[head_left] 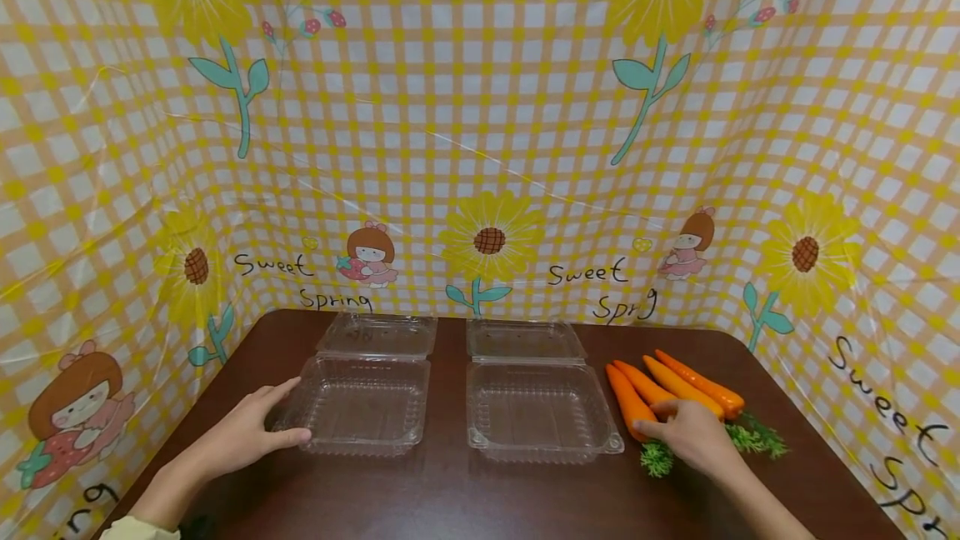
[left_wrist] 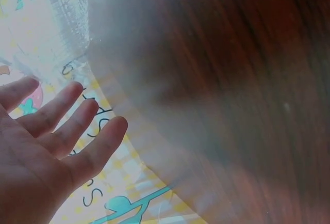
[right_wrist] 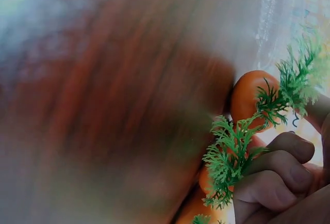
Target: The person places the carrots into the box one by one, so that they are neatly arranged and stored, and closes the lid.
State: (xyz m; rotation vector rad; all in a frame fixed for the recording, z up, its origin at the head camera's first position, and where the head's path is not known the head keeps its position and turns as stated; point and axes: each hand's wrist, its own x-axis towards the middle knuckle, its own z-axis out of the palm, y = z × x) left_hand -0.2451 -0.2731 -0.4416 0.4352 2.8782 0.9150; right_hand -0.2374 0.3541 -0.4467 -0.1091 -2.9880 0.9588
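Note:
Several orange carrots (head_left: 626, 397) with green leafy tops lie side by side at the right of the table. My right hand (head_left: 696, 433) is over their leafy ends, with thumb and fingers about one carrot (head_left: 637, 380), second from the left. In the right wrist view the fingers (right_wrist: 289, 170) are curled beside the green leaves (right_wrist: 229, 152); the hand partly hides the carrots. My left hand (head_left: 243, 430) rests at the left side of a clear plastic box (head_left: 367, 447), thumb and fingers spread, nothing gripped. Its fingers are straight in the left wrist view.
Another clear plastic box (head_left: 536, 448) stands between the first box and the carrots. Both boxes have lids (head_left: 525, 340) folded back toward the far edge. The dark brown table (head_left: 450, 498) is enclosed by a yellow checked cloth (head_left: 480, 148) at the back and sides.

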